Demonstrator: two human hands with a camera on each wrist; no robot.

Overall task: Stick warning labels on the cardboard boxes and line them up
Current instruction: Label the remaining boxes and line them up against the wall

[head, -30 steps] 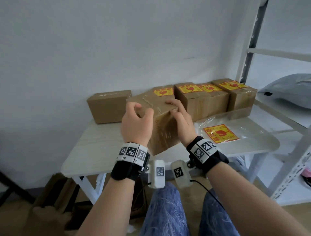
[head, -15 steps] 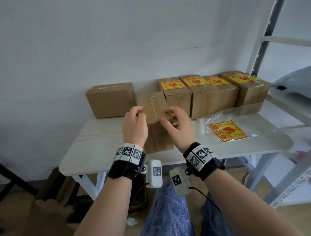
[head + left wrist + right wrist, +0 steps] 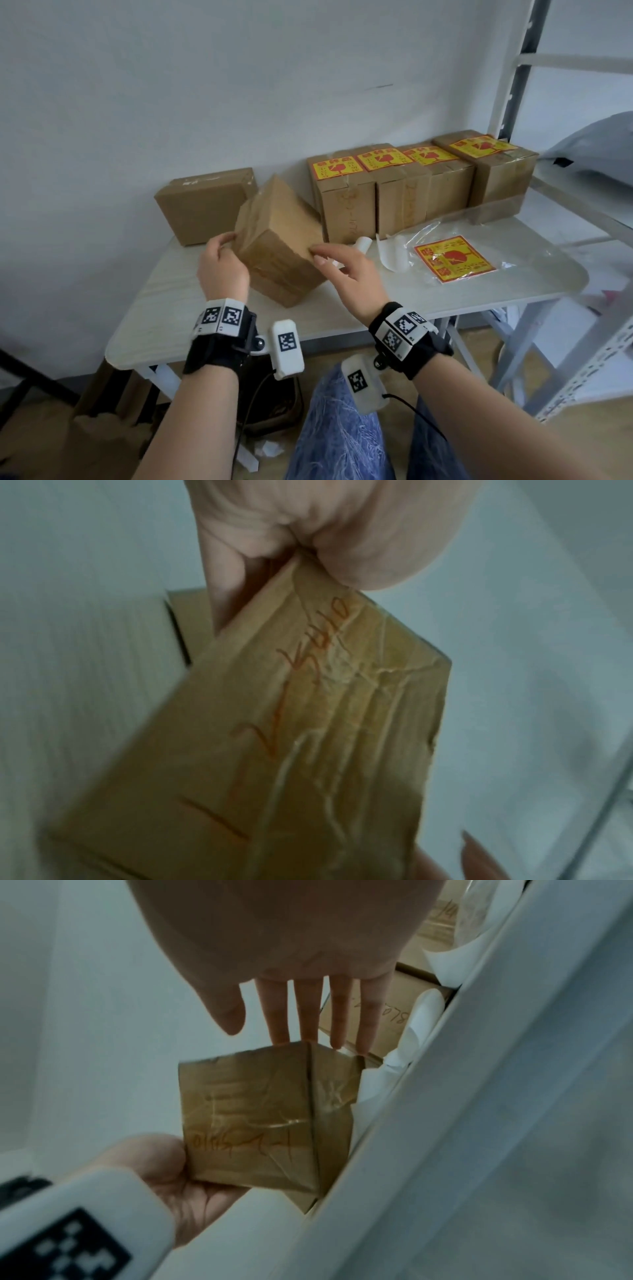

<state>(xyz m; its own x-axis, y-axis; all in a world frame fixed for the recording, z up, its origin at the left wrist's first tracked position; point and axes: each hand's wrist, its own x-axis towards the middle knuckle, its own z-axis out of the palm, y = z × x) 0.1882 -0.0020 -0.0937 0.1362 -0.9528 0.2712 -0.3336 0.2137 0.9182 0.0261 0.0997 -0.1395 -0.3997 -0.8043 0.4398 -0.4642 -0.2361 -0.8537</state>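
Observation:
A plain cardboard box (image 3: 277, 240) with no label stands tilted on its lower edge in the middle of the table (image 3: 171, 308). My left hand (image 3: 226, 241) grips its left corner; the left wrist view shows thumb and fingers pinching the box (image 3: 308, 737) edge, which bears red handwriting. My right hand (image 3: 323, 255) has straight fingers (image 3: 308, 1015) touching the box (image 3: 260, 1118) at its right corner. Several boxes with yellow-red warning labels (image 3: 337, 169) stand in a row against the wall. A sheet of labels (image 3: 454, 257) lies in a clear bag at the right.
Another unlabelled box (image 3: 202, 202) lies at the back left by the wall. White backing paper (image 3: 394, 253) lies between the tilted box and the label bag. A metal shelf frame (image 3: 513, 85) rises at the right. My knees are under the table's front edge.
The box was upright between both hands; now it is turned and tipped onto an edge. My right hand has let go of its grip and only touches the corner with straight fingers.

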